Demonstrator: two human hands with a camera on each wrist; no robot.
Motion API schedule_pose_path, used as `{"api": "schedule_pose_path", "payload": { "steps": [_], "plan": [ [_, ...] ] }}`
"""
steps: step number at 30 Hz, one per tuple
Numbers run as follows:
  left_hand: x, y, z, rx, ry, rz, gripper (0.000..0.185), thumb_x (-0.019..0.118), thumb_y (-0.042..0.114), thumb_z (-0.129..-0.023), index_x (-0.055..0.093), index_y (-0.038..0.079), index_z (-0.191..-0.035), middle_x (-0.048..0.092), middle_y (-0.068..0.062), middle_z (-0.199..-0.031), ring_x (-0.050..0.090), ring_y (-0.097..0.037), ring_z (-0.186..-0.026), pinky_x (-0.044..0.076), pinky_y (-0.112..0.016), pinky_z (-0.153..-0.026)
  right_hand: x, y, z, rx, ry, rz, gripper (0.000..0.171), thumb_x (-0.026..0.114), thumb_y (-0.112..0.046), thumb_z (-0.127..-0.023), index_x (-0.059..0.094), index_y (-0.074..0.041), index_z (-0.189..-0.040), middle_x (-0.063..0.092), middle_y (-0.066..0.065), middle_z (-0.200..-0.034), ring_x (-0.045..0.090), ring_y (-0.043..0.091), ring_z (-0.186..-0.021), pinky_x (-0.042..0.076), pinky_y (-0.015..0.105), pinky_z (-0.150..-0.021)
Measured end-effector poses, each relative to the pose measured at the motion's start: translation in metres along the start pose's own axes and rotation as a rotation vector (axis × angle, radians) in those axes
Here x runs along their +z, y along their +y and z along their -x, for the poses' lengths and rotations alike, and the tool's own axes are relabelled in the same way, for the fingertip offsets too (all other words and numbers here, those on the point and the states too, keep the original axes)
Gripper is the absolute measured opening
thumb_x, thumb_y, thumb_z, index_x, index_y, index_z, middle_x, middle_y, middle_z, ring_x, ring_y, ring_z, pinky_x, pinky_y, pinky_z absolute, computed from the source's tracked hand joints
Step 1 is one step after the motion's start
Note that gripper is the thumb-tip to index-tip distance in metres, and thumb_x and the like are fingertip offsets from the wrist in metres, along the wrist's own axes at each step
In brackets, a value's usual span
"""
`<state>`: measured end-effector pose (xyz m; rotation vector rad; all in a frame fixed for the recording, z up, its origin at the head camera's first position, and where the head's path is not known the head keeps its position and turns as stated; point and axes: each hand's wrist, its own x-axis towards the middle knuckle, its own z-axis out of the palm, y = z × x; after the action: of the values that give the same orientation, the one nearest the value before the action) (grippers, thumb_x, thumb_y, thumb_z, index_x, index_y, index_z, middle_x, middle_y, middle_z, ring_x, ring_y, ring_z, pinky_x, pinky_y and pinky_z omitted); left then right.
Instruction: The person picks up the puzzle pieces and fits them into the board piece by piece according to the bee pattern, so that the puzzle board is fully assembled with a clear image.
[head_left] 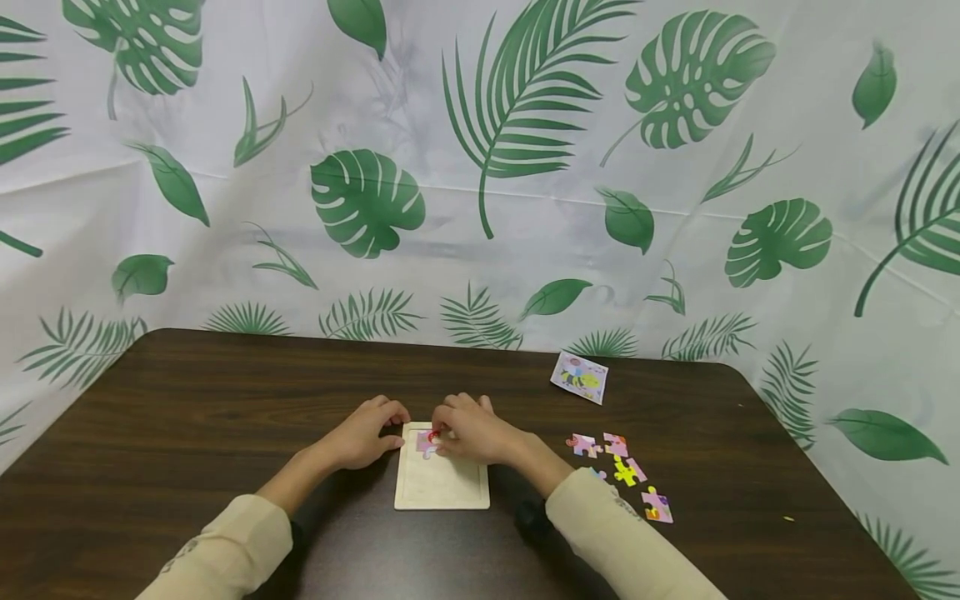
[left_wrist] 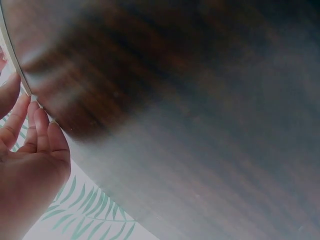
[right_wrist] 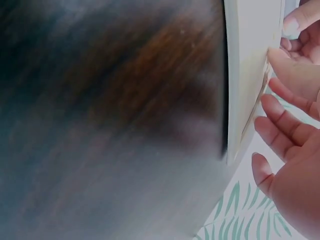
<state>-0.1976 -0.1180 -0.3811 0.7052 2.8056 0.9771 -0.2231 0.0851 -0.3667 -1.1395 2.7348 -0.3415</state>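
At lower centre of the frame, the puzzle tray point(head_left: 442, 483) lies lengthwise toward the person. The right hand point(head_left: 472, 432) pinches a pink piece point(head_left: 426, 442) at its top-left corner; the left hand point(head_left: 366, 433), fingers curled, steadies the tray's edge.

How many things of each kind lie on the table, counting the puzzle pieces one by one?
Puzzle board: 1
Piece in the board, under the right hand: 1
Loose pieces right of the board: 5
Picture card: 1
Total: 8
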Motion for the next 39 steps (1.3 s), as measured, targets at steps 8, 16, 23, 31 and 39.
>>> {"api": "schedule_pose_path", "payload": {
  "steps": [8,16,23,31,39],
  "plan": [
    [-0.0021,0.0011,0.0002,0.006,-0.004,0.006,0.019,0.065,0.004,-0.083,0.057,0.003,-0.099,0.049,-0.005,-0.091,0.047,-0.023,-0.087,0.041,-0.039,-0.078,-0.0003,0.001,-0.0021,-0.016,-0.004,-0.01,0.016,0.068,-0.023,-0.083,0.06,-0.015,-0.095,0.05,-0.005,-0.089,0.042,0.012,-0.088,0.023,0.029,-0.07],
    [-0.0028,0.0008,0.0005,0.014,-0.002,0.016,0.018,0.065,0.003,-0.083,0.056,0.003,-0.099,0.048,-0.005,-0.091,0.047,-0.023,-0.087,0.041,-0.039,-0.077,-0.0012,-0.0028,-0.0049,-0.021,-0.006,0.016,0.015,0.067,-0.025,-0.083,0.06,-0.016,-0.093,0.05,-0.005,-0.088,0.043,0.012,-0.087,0.024,0.029,-0.07],
    [-0.0023,0.002,0.0009,0.008,-0.001,0.015,0.018,0.065,0.004,-0.083,0.056,0.003,-0.099,0.048,-0.005,-0.091,0.047,-0.023,-0.087,0.041,-0.039,-0.078,-0.0002,-0.0029,-0.0056,-0.024,0.003,0.021,0.015,0.067,-0.026,-0.084,0.058,-0.017,-0.092,0.049,-0.005,-0.086,0.042,0.012,-0.086,0.024,0.029,-0.069],
    [-0.0013,0.0017,0.0005,-0.008,0.0,0.015,0.018,0.065,0.004,-0.083,0.057,0.003,-0.099,0.048,-0.005,-0.091,0.047,-0.023,-0.087,0.041,-0.039,-0.078,0.0002,-0.0026,-0.006,-0.028,0.007,0.017,0.015,0.067,-0.026,-0.084,0.059,-0.016,-0.093,0.049,-0.004,-0.086,0.042,0.013,-0.085,0.024,0.03,-0.07],
    [-0.0012,0.0019,0.001,0.01,0.001,0.015,0.018,0.065,0.004,-0.082,0.056,0.002,-0.098,0.048,-0.005,-0.091,0.046,-0.023,-0.087,0.041,-0.039,-0.078,0.0012,-0.0039,-0.0061,-0.031,0.012,0.024,0.016,0.067,-0.027,-0.084,0.061,-0.017,-0.094,0.05,-0.004,-0.086,0.042,0.013,-0.086,0.024,0.03,-0.07]
  ]
}}
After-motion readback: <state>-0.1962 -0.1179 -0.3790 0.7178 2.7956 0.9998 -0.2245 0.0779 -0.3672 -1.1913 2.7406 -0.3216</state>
